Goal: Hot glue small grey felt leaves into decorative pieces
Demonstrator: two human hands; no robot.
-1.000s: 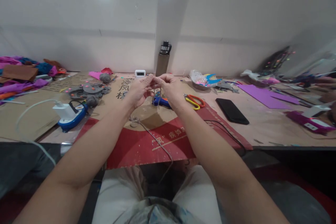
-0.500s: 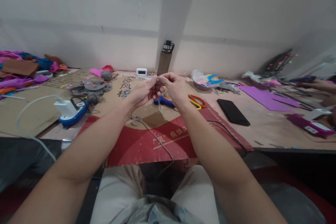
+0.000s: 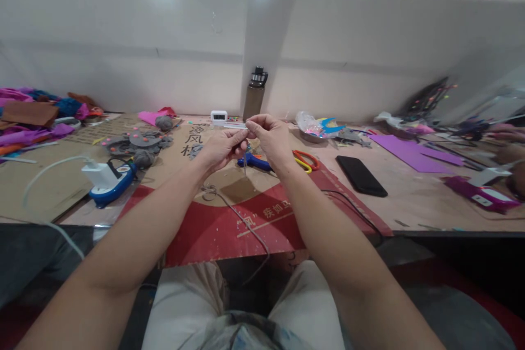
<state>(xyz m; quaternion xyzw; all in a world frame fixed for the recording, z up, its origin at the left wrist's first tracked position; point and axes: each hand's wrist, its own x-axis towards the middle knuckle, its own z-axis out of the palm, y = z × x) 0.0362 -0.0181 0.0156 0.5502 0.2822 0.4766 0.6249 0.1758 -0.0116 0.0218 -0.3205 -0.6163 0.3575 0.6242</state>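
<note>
My left hand [image 3: 225, 149] is closed, its thumb and fingers pinched together above the cardboard. From beneath its fingers a thin grey strip [image 3: 245, 165] hangs down. My right hand [image 3: 271, 139] meets it from the other side in a pinch, fingertips touching or almost touching the left thumb; what lies between those tips is too small to make out. Below the hands are a blue-handled tool [image 3: 255, 162] and orange-and-yellow handles [image 3: 307, 162], partly behind my right wrist. A grey cord [image 3: 246, 217], looped at one end, trails across the red-printed cardboard [image 3: 197, 235] and over its front edge.
Left of me sit a blue power strip [image 3: 112, 188] with a white charger and grey scraps with pink dots [image 3: 137, 142]. A bottle [image 3: 255, 95] and small clock [image 3: 219, 116] stand behind. Rightward lie a phone [image 3: 361, 176], purple sheets [image 3: 406, 152] and another person's hand [image 3: 508, 134].
The view has tipped up slightly, so the table sits a little lower. Both hands keep their pinch, and the left fingers look slightly more curled.
</note>
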